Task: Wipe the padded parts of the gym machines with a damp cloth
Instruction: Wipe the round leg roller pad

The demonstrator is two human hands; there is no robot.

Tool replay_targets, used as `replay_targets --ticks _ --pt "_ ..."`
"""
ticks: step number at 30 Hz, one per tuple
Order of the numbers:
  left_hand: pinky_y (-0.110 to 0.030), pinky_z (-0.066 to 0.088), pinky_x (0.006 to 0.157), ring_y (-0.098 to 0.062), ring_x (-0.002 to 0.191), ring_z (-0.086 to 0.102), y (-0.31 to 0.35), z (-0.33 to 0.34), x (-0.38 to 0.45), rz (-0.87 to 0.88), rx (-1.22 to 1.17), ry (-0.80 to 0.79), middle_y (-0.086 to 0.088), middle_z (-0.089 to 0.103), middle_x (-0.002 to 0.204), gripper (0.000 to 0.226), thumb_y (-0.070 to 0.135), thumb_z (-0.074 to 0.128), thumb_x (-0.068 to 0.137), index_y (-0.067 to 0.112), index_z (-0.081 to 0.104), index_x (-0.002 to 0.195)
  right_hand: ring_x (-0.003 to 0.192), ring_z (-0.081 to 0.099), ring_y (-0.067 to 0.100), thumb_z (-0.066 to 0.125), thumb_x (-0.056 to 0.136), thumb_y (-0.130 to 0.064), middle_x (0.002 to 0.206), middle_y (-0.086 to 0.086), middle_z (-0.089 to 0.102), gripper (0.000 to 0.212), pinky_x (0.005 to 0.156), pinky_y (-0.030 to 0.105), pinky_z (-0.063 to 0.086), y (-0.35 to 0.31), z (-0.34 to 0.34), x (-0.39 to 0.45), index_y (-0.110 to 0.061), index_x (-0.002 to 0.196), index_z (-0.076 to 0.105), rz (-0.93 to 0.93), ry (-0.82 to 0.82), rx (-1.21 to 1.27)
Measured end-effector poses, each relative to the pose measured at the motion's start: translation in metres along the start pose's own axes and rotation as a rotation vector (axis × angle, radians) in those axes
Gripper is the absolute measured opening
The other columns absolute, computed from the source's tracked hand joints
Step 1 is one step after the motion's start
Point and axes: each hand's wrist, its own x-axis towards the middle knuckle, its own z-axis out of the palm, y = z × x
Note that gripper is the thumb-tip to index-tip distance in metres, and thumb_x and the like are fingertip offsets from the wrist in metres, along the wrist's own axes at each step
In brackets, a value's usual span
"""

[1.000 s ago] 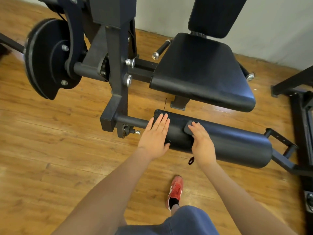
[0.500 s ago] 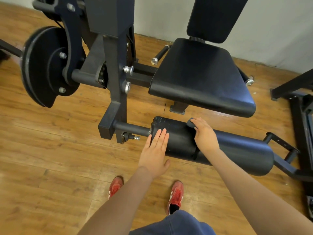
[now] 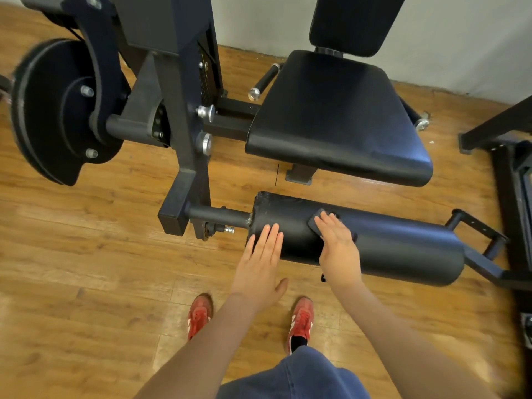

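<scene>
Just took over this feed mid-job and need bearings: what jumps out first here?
Both hands are on the black roller pad lying low across the middle: the right hand presses a dark cloth flat on its top, and the left hand rests open near its left end. Behind it sits the wide black seat pad, with a big weight plate at far left.
</scene>
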Motion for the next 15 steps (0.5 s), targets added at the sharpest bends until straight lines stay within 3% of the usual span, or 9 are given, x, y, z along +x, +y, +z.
replay_targets --ticks 3,5,7,9,10,13,15 --pt "-0.039 -0.032 0.101 -0.02 0.122 -0.049 -0.001 0.003 -0.003 -0.005 0.037 -0.005 -0.009 -0.043 0.142 0.084 0.05 0.028 0.101 0.007 -0.034 0.138 0.138 0.031 0.026 0.054 0.081 0.016 0.145 0.009 0.041 0.061 0.113 0.037 0.022 0.004 0.001 -0.005 -0.008 0.136 0.046 -0.033 0.001 0.001" --pt "-0.04 -0.031 0.103 -0.02 0.128 -0.044 -0.005 0.002 -0.002 0.022 0.03 0.013 -0.009 -0.036 0.149 0.081 0.046 0.031 0.101 0.008 -0.03 0.14 0.139 0.029 0.023 0.051 0.084 0.014 0.146 0.007 0.04 0.058 0.114 0.035 0.023 -0.001 -0.006 0.002 -0.01 0.137 0.045 -0.017 0.007 0.035" --pt "-0.043 -0.016 0.114 -0.023 0.142 -0.021 -0.012 0.003 -0.001 0.059 0.018 0.096 -0.014 -0.013 0.158 0.083 0.043 0.042 0.097 0.005 -0.011 0.147 0.14 0.026 0.019 0.048 0.087 0.01 0.148 0.004 0.037 0.057 0.114 0.031 0.02 -0.014 -0.012 0.014 -0.013 0.139 0.042 -0.032 0.008 0.066" --pt "-0.046 0.006 0.12 -0.028 0.147 0.007 -0.016 0.002 -0.005 -0.044 -0.054 0.145 -0.018 0.009 0.157 0.083 0.044 0.048 0.089 0.0 0.01 0.149 0.141 0.023 0.015 0.049 0.089 0.007 0.15 0.001 0.033 0.059 0.114 0.026 0.015 -0.032 -0.014 0.035 -0.015 0.142 0.037 -0.107 0.001 0.05" --pt "-0.046 0.005 0.12 -0.03 0.147 0.006 -0.019 0.003 -0.007 -0.103 -0.065 0.154 -0.019 0.005 0.157 0.083 0.046 0.042 0.09 0.0 0.006 0.15 0.141 0.021 0.013 0.049 0.09 0.005 0.151 0.0 0.031 0.06 0.114 0.025 0.013 -0.043 -0.012 0.048 -0.016 0.144 0.034 -0.156 -0.013 0.033" --pt "-0.042 -0.019 0.114 -0.027 0.139 -0.031 -0.025 0.006 -0.012 -0.232 -0.095 0.017 -0.015 -0.037 0.147 0.087 0.054 0.027 0.098 0.004 -0.033 0.139 0.143 0.017 0.013 0.047 0.091 0.004 0.153 0.0 0.026 0.061 0.114 0.024 0.009 -0.072 0.005 0.07 -0.016 0.146 0.029 -0.285 -0.12 0.014" --pt "-0.042 -0.021 0.112 -0.025 0.135 -0.037 -0.025 0.006 -0.011 -0.25 -0.1 -0.024 -0.013 -0.042 0.143 0.091 0.058 0.027 0.098 0.005 -0.037 0.135 0.143 0.016 0.016 0.048 0.088 0.006 0.154 0.003 0.024 0.065 0.116 0.029 0.007 -0.078 0.018 0.057 -0.015 0.146 0.026 -0.329 -0.159 -0.05"
